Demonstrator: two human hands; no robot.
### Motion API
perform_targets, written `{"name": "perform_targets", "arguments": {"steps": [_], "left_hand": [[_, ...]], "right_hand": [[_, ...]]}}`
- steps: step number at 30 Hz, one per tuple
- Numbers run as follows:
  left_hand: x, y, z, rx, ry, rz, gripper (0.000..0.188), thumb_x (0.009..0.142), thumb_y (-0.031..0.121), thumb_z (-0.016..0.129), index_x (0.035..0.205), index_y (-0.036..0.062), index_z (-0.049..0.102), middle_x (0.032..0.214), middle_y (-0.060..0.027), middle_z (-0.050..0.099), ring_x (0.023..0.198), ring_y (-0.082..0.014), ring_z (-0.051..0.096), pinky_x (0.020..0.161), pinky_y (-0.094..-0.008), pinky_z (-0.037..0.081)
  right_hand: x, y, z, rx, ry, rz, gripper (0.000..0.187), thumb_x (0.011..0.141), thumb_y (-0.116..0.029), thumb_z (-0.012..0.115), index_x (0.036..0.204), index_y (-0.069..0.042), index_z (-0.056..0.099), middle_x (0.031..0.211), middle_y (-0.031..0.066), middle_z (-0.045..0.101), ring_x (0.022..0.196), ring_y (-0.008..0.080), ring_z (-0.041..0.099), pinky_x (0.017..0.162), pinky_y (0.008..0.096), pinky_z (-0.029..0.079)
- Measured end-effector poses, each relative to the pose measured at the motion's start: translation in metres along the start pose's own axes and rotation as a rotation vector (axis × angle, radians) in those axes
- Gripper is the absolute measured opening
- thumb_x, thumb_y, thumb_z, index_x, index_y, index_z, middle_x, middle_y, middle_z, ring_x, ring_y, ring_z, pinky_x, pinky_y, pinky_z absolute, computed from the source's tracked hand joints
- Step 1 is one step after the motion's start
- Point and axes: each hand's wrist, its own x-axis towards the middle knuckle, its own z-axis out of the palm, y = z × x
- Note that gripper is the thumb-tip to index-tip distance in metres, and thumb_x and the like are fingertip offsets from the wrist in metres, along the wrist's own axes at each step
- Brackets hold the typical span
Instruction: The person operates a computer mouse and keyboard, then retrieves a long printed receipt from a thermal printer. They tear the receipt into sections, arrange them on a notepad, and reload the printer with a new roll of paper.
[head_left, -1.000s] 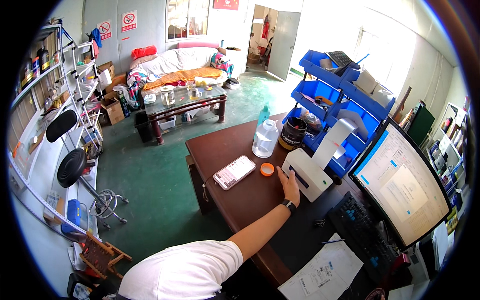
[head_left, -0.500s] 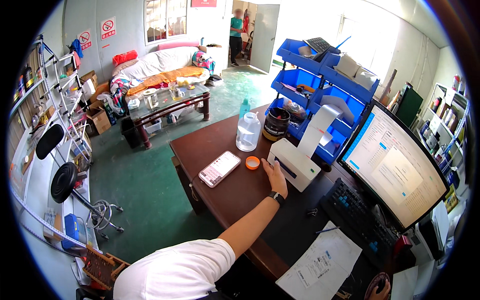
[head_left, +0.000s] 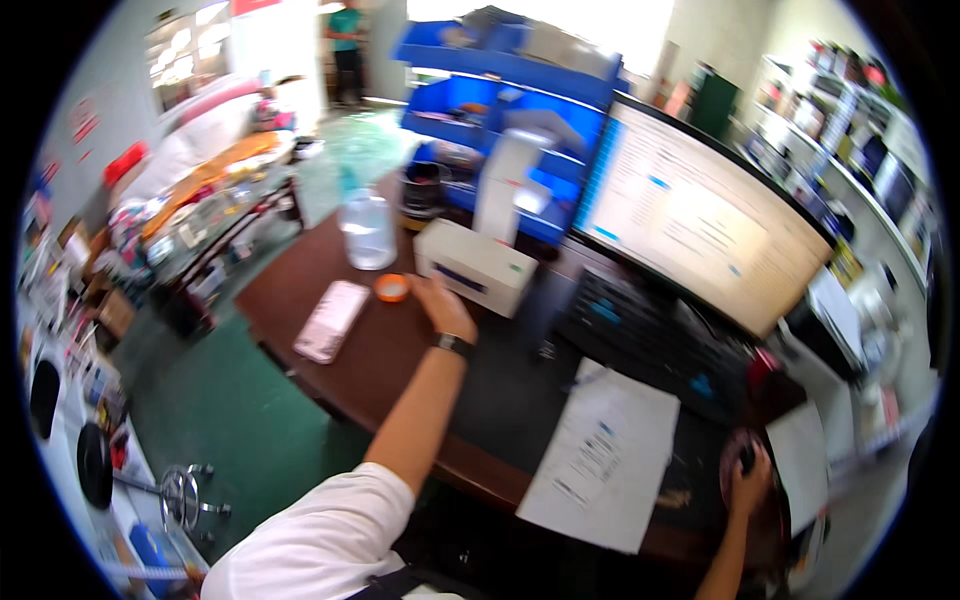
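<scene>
My left hand [head_left: 445, 308], a dark watch on its wrist, lies with fingers stretched out at the near left end of a boxy white label printer [head_left: 475, 265]. Its fingertips come close to an orange cap [head_left: 391, 288] on the desk; blur hides whether they touch the printer. Beyond the cap stands a clear plastic bottle [head_left: 369, 232], and a phone with a lit screen [head_left: 331, 321] lies to the left. At the lower right, my right hand [head_left: 752, 485] rests over a dark computer mouse [head_left: 746, 457] on a round mouse pad [head_left: 734, 472].
A large monitor [head_left: 700, 215] and a black keyboard [head_left: 650, 340] occupy the desk's right side. Printed sheets [head_left: 600, 450] lie near its front edge. Blue bins [head_left: 545, 115] and a dark jar [head_left: 424, 190] stand behind the printer. Another person [head_left: 346, 50] stands in the far doorway.
The view has swung right and down, so the desk sits further left and my right hand shows more fully. My left hand keeps its place beside the printer.
</scene>
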Motion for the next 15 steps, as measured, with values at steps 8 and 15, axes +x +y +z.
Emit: {"name": "perform_targets", "arguments": {"steps": [8,15], "left_hand": [[-0.007,0.003,0.009,0.002,-0.022,-0.036,0.075,0.104,0.031,0.045,0.16,-0.0013,0.008,0.16,-0.0191,0.027,0.14,-0.0276,0.037,0.117,-0.0378,0.03],[-0.018,0.019,0.02,-0.07,0.015,-0.114,0.077,0.103,0.025,0.048,0.16,0.0006,0.002,0.156,-0.0203,0.032,0.14,-0.0266,0.039,0.118,-0.0393,0.029]], "right_hand": [[-0.002,0.02,0.013,0.137,0.083,0.003,0.047,0.08,-0.012,0.067,0.127,-0.01,0.063,0.135,0.019,0.056,0.125,0.0398,0.054,0.107,0.0465,0.043],[-0.002,0.014,0.007,0.126,0.123,0.039,0.043,0.08,-0.013,0.067,0.123,-0.008,0.064,0.134,0.0188,0.057,0.124,0.0393,0.055,0.105,0.0464,0.046]]}}
